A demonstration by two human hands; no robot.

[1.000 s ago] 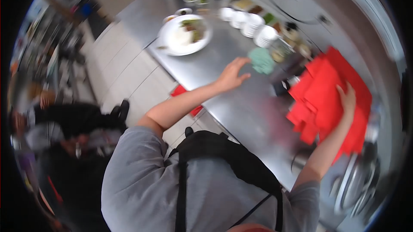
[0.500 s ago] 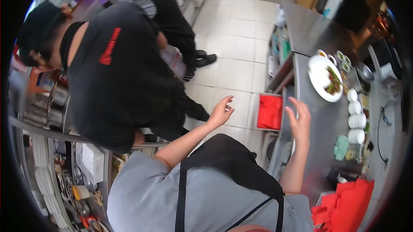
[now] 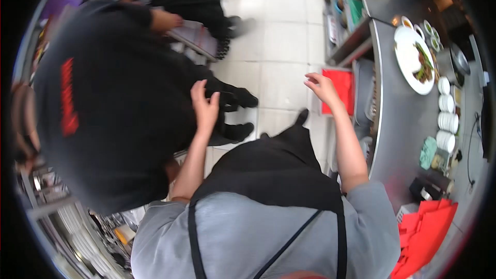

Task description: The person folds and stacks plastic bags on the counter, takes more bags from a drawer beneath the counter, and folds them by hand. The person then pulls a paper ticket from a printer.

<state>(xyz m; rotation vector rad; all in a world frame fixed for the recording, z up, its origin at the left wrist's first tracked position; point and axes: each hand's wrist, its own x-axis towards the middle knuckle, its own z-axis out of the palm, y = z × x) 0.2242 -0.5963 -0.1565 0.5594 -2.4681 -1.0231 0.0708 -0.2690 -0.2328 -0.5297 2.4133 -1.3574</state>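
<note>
Head view: my left hand (image 3: 205, 106) is raised, thumb and fingers wide apart, right by a co-worker's black cloth top with red print (image 3: 119, 103); can't tell if touching. Right hand (image 3: 321, 87): fingers loosely curved, partly open, just beside the bright red flat material (image 3: 345, 86) below the grey steel counter (image 3: 395, 124). Up top: wide white plate (image 3: 408, 57) with food, stacked white cups (image 3: 448, 122).

Bright light is washing the pale floor (image 3: 281, 41); the steel counter (image 3: 398, 134) is catching a dull sheen. Fisheye distortion is bending the edges, and blur is smearing red lettering (image 3: 68, 98).
</note>
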